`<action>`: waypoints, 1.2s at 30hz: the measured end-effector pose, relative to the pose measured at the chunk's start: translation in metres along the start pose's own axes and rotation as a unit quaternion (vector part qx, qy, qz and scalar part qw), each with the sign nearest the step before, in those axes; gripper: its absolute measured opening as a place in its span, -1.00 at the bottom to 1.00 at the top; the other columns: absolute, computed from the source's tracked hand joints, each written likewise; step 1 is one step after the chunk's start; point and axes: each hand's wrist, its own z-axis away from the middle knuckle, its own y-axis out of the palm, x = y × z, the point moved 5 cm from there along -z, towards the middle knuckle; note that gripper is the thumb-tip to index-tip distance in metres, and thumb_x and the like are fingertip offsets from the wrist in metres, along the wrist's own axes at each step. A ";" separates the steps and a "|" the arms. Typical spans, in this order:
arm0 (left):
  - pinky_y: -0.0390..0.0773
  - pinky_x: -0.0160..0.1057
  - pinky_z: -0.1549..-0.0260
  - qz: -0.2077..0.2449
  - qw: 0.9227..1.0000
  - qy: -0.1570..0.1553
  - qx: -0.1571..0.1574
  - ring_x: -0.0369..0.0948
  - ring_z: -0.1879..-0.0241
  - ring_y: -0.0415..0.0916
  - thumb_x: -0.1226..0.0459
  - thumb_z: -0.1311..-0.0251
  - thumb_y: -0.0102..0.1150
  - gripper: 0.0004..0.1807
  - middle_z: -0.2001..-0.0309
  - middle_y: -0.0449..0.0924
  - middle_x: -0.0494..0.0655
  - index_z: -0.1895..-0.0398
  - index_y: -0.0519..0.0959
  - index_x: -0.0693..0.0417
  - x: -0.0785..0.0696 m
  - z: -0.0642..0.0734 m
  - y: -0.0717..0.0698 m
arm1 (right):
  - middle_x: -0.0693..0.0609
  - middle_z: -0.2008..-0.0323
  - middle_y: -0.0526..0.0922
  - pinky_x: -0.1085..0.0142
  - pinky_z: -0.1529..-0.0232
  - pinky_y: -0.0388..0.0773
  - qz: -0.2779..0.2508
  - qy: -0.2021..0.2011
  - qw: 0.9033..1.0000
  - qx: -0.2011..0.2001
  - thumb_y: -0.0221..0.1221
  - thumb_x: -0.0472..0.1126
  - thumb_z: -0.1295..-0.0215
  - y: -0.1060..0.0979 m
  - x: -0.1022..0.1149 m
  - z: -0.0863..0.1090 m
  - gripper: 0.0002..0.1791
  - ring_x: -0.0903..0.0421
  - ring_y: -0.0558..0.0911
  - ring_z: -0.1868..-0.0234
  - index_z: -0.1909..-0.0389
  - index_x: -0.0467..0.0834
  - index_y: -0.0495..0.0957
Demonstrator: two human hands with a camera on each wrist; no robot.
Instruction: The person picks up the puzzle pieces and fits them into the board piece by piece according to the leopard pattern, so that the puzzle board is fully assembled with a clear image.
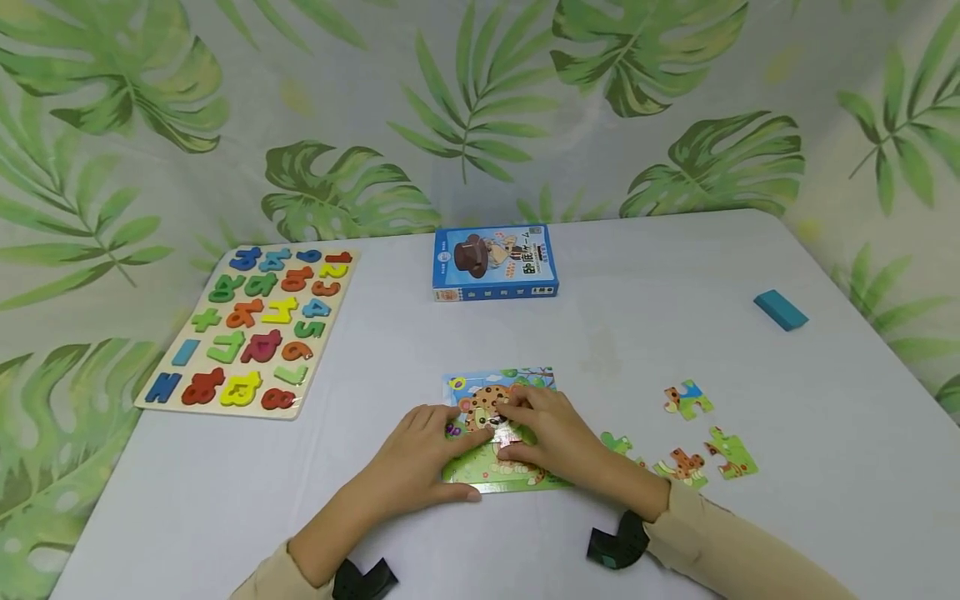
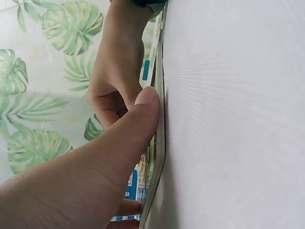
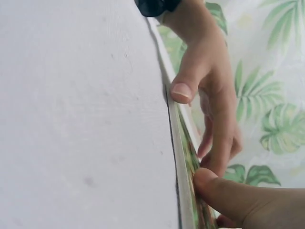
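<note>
Pinching jigsaw pc [image 1: 507, 433] w/ R grip [image 1: 557, 433], L grip [image 1: 417, 454] apart; board [image 1: 267, 377] shows 1-8.

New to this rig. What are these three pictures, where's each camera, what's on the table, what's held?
No robot here: a person is working bare-handed. The widest picture comes from a camera worn on the head, looking forward and down. The other two come from cameras on each wrist, so the table looks turned on its side.

The left hand and right hand are over a spotted-animal puzzle. The left thumb rests at its near edge; the right thumb and fingers bend over its middle. Whether they pinch a piece is hard to tell.

Loose pieces lie to the right. Further out are a number board at left, a blue box beyond the puzzle, and a teal block at right.
</note>
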 end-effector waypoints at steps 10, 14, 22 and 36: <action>0.06 -0.01 -0.17 0.018 0.999 0.030 0.000 -0.01 -0.25 0.00 -0.34 0.07 -0.03 -0.24 -0.30 0.07 0.02 -0.23 0.33 -0.29 -0.001 0.000 -0.002 | -0.01 0.02 0.38 0.08 0.05 0.21 -0.037 0.024 0.997 0.062 0.27 0.14 0.03 0.000 -0.003 -0.001 -0.30 0.03 0.30 -0.05 -0.11 -0.16 0.46; 0.04 -0.05 -0.20 0.042 0.998 0.040 -0.003 -0.04 -0.29 -0.06 -0.33 0.06 -0.01 -0.23 -0.33 0.04 -0.03 -0.24 0.31 -0.25 0.000 -0.001 0.001 | -0.04 -0.16 0.26 -0.01 -0.09 0.08 -0.078 0.033 0.990 0.113 0.24 0.15 -0.01 -0.001 -0.010 0.005 -0.22 -0.02 0.15 -0.20 -0.25 -0.07 0.29; 0.17 -0.06 -0.15 0.100 0.995 0.021 0.010 -0.09 -0.32 -0.16 -0.31 0.08 0.03 -0.20 -0.35 -0.05 -0.09 -0.27 0.26 -0.26 0.003 -0.002 0.005 | -0.07 -0.23 0.15 -0.05 -0.08 0.27 -0.190 0.083 0.975 0.084 0.28 -0.02 -0.04 -0.027 -0.025 0.014 -0.23 -0.07 0.21 -0.20 -0.29 -0.05 0.20; 0.14 -0.05 -0.16 0.117 0.993 0.014 0.012 -0.13 -0.33 -0.19 -0.32 0.09 0.03 -0.18 -0.36 -0.07 -0.13 -0.28 0.24 -0.28 0.004 -0.002 0.006 | 0.10 -0.12 0.33 0.62 0.07 0.22 -0.110 0.111 0.982 -0.106 0.33 -0.35 0.07 -0.114 -0.077 0.087 -0.24 0.19 0.33 -0.03 -0.23 -0.04 0.29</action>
